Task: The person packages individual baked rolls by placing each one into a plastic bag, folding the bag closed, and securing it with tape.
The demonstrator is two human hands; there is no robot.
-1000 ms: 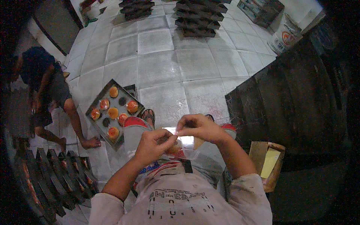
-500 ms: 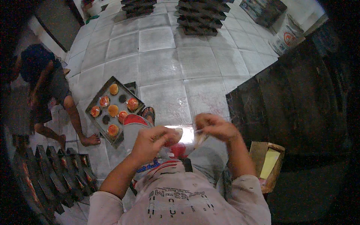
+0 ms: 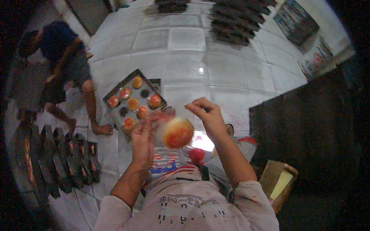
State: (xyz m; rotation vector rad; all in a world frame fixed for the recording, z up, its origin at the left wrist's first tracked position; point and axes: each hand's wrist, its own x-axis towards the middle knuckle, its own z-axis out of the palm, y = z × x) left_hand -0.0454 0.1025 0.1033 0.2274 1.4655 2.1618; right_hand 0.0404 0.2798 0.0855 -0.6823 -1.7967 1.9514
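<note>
A round golden bun (image 3: 177,133) with a reddish-orange patch is in front of my body, between my two hands and blurred by motion. My left hand (image 3: 142,134) is beside it, its fingers smeared, so I cannot see whether it touches the bun or a wrapper. To the right and slightly higher is my right hand (image 3: 208,111), thumb and fingers pinched together; whatever they hold is too small to make out. Shiny clear plastic (image 3: 204,140) with a red round print (image 3: 196,155) lies across my lap, under the bun.
Left of my hands, a dark baking tray (image 3: 120,84) on the floor holds several buns, some in shiny wrapping. A person (image 3: 63,50) bends over at the left. Dark trays (image 3: 77,161) stand lower left. A cardboard box (image 3: 287,169) with a yellow item is at right, below a dark panelled surface (image 3: 304,119).
My hands have moved apart and my right hand has risen. The bun now shows its round top between them. The whole view has shifted, moving the tray and person rightward in the picture.
</note>
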